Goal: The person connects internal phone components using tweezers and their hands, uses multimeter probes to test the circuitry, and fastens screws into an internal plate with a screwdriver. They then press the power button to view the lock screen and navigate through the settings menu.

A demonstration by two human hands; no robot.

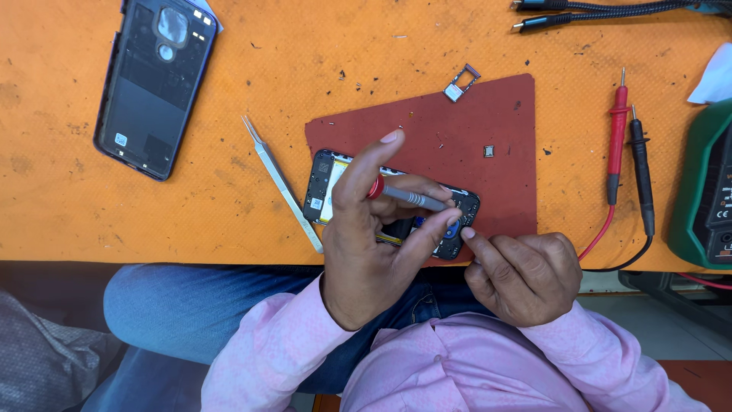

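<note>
Here the left hand (366,236) grips a red-capped grey screwdriver (408,197) between thumb and fingers, its tip down on the opened phone (324,183) lying on the red mat (473,122). The right hand (526,275), fingers curled, presses the phone's near right corner with a fingertip.

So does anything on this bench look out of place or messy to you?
Mostly small clutter. The opened phone lies askew on the red mat, its back cover far off to one side. Tiny loose bits and dark specks dot the orange table, and a small card tray hangs over the mat's edge. Nothing looks broken.
</note>
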